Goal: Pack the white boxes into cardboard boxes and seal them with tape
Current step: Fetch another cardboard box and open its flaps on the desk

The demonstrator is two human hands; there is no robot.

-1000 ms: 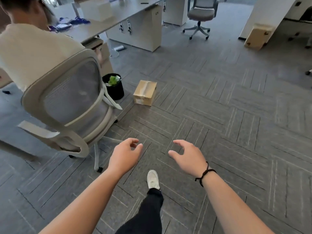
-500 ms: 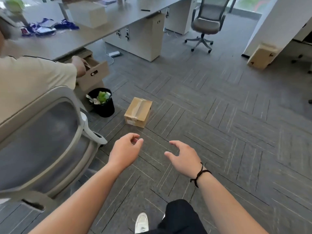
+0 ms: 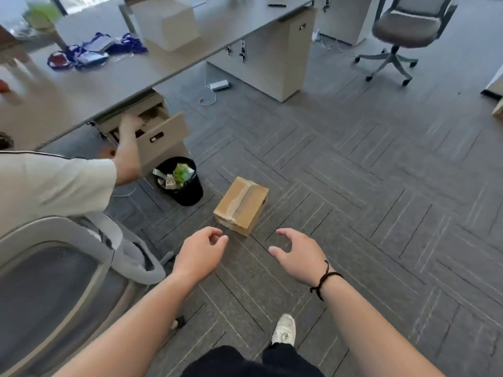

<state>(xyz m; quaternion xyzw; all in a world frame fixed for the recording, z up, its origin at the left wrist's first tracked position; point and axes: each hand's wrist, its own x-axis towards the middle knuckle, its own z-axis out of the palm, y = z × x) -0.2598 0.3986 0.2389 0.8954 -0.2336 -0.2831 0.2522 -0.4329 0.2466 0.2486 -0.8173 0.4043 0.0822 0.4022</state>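
A small cardboard box point(image 3: 242, 205), taped shut along its top seam, lies on the grey carpet just ahead of me. My left hand point(image 3: 200, 254) reaches forward below the box's near left corner, fingers loosely curled, holding nothing. My right hand point(image 3: 298, 254), with a black cord on the wrist, hovers to the right of it with spread, relaxed fingers, also holding nothing. Neither hand touches the box. A white box point(image 3: 166, 21) stands on the desk at the back.
A seated person point(image 3: 51, 183) in a grey mesh chair point(image 3: 68, 281) reaches into an open drawer point(image 3: 159, 134) at left. A black waste bin point(image 3: 181, 180) stands left of the box. A long desk point(image 3: 89, 83) spans the back; another chair point(image 3: 405, 31) is at far right.
I have walked closer, so the cardboard box now lies just in front of both hands. The seated person's arm has moved into the open drawer.
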